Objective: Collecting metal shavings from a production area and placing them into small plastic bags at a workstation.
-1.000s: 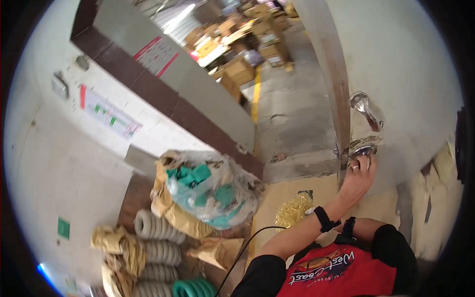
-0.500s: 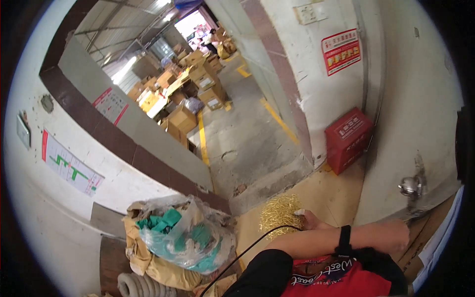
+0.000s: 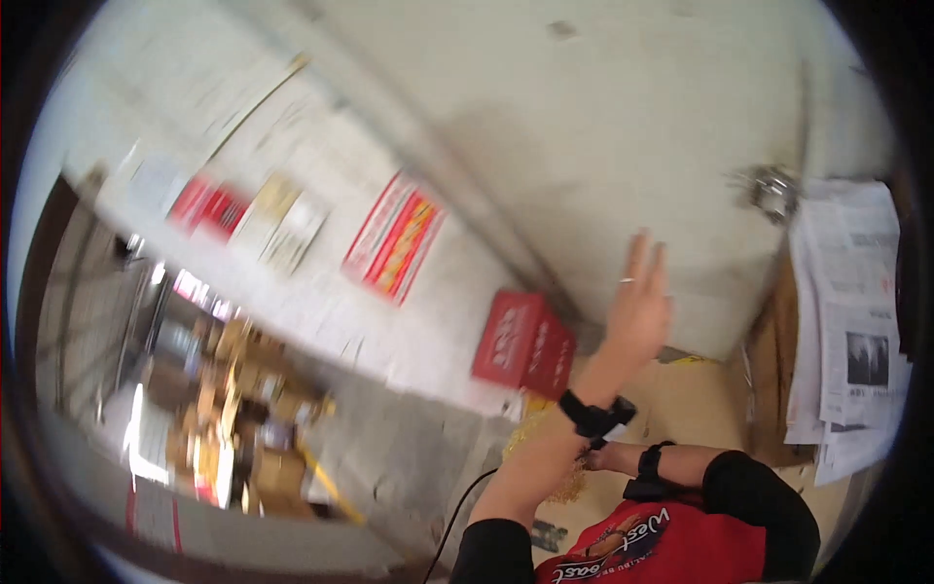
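My left hand [image 3: 639, 316] is raised in front of the pale door [image 3: 623, 146], its fingers stretched out and a ring on one of them. Nothing is in it, and a black strap with a small device circles its wrist. Lower down, my right hand [image 3: 597, 456] is partly hidden behind the left forearm. It is closed on a bundle of thin gold strands [image 3: 564, 485], most of which the left arm covers. The silver door knob [image 3: 773, 193] sits to the right of my left hand, apart from it.
A red box [image 3: 523, 341] stands on the floor against the white wall, left of the door. Printed sheets [image 3: 851, 321] hang over cardboard [image 3: 773, 360] at the right. Through the doorway at the lower left, many cartons [image 3: 277, 477] are piled. A dark tool-like object [image 3: 548, 535] lies near my body.
The view has swung right toward the door and is blurred. My left arm, which lay across my body, now reaches up with its fingers spread. My right hand keeps the gold bundle low.
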Motion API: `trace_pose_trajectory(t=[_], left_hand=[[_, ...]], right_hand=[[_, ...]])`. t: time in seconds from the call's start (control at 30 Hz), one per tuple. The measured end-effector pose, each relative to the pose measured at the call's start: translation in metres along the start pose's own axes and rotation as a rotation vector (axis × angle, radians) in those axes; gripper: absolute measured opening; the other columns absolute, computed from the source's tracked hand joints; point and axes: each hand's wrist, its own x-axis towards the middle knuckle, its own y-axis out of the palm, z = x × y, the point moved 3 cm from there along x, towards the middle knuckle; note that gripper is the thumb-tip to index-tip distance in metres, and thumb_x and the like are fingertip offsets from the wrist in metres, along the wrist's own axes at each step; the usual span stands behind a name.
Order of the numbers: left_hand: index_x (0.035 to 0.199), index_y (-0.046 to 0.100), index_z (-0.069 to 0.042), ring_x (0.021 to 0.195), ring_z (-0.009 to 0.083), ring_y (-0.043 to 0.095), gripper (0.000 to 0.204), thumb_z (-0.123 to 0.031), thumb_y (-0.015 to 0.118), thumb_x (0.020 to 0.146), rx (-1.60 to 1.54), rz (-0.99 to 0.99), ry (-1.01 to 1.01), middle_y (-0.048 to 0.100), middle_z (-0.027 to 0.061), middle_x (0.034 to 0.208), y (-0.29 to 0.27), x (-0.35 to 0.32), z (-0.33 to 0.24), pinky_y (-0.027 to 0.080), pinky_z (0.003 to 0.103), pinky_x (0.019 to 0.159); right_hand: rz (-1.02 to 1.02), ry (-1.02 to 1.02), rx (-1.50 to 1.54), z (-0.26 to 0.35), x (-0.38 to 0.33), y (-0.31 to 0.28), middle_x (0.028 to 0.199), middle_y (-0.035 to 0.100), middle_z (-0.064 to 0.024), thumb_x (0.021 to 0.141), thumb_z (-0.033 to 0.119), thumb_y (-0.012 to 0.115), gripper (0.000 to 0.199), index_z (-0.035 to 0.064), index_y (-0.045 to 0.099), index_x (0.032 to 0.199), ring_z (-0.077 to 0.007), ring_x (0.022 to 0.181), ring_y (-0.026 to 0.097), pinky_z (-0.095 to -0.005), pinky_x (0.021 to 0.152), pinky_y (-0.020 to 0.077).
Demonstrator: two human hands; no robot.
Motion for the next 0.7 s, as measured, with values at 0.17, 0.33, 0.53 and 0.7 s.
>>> trace_pose_trajectory(t=[0.17, 0.33, 0.53, 0.7], left_hand=[[0.13, 0.028, 0.006, 0.13, 0.0413, 0.019, 0.061, -0.001, 0.057, 0.077, -0.018, 0.183, -0.045, 0.013, 0.0255, 0.142, 0.073, 0.081, 0.024, 0.028, 0.043, 0.104], [0.13, 0.027, 0.006, 0.128, 0.0442, 0.022, 0.061, 0.001, 0.056, 0.077, -0.162, 0.254, -0.012, 0.014, 0.0257, 0.141, 0.118, 0.112, 0.023, 0.033, 0.044, 0.1], [0.129, 0.03, 0.007, 0.129, 0.0412, 0.024, 0.057, -0.004, 0.055, 0.079, -0.306, 0.296, -0.086, 0.02, 0.0277, 0.139, 0.138, 0.115, 0.047, 0.03, 0.043, 0.103], [0.125, 0.043, -0.001, 0.123, 0.0345, 0.039, 0.041, -0.009, 0.052, 0.086, -0.636, 0.431, -0.141, 0.043, 0.0219, 0.128, 0.113, 0.014, 0.084, 0.034, 0.038, 0.1]], right_hand=[[-0.103, -0.223, 0.099, 0.109, -0.013, -0.075, 0.101, 0.061, -0.0099, 0.076, 0.017, 0.058, 0.034, 0.0058, 0.056, 0.108, -0.0237, 0.094, 0.058, -0.0347, 0.082, 0.0477], [-0.224, -0.502, 0.021, 0.165, -0.076, -0.082, 0.101, 0.06, -0.0097, 0.075, 0.017, 0.058, 0.034, 0.0055, 0.056, 0.108, -0.0237, 0.093, 0.058, -0.0347, 0.082, 0.0476], [-0.321, -0.721, -0.178, 0.213, -0.154, -0.096, 0.102, 0.06, -0.0096, 0.075, 0.017, 0.058, 0.034, 0.0052, 0.056, 0.107, -0.0236, 0.093, 0.058, -0.0348, 0.081, 0.0476], [-0.237, -0.702, -0.439, 0.248, -0.157, -0.074, 0.102, 0.06, -0.0095, 0.075, 0.016, 0.059, 0.035, 0.0049, 0.056, 0.107, -0.0236, 0.093, 0.058, -0.0348, 0.08, 0.0476]])
